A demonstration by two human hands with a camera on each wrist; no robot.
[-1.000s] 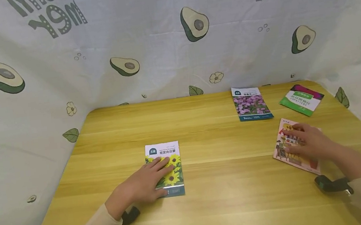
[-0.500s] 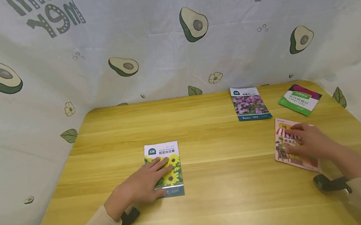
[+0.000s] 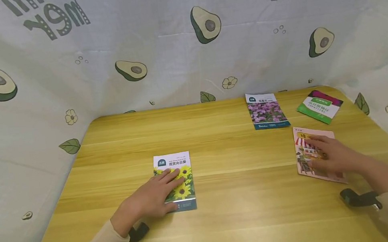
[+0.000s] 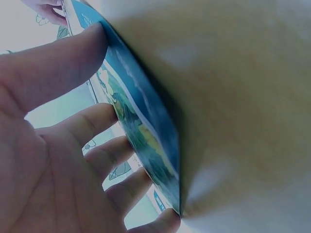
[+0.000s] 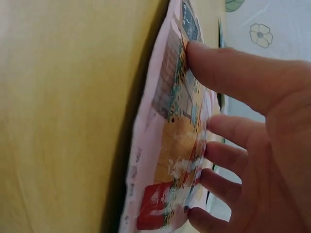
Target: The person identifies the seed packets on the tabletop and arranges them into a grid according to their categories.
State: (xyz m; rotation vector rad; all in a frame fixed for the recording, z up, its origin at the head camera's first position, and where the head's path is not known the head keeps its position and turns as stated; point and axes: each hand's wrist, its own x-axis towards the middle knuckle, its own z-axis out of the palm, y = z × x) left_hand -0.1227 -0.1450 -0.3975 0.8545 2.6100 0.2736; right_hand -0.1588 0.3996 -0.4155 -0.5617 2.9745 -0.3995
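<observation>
My left hand [image 3: 152, 196] lies with spread fingers on a seed packet with yellow sunflowers [image 3: 184, 186], left of the table's middle. In the left wrist view its fingertips and thumb touch the face of that packet [image 4: 141, 121]. Over at the right, my right hand [image 3: 333, 156] rests on a pink packet with a shop drawing [image 3: 303, 156]. The right wrist view has the thumb and fingertips on the pink packet's [image 5: 165, 141] printed face, fingers fairly straight. Part of each packet is hidden under the hand.
A packet with purple flowers [image 3: 267, 112] lies at the table's back edge. To its right is a green and white packet [image 3: 319, 107], set askew. A white cloth with avocado prints [image 3: 168, 27] hangs behind the wooden table [image 3: 239, 220].
The pink packet has turned a little under my right hand and sits straighter. My left hand and the sunflower packet stay put; the whole view has shifted slightly.
</observation>
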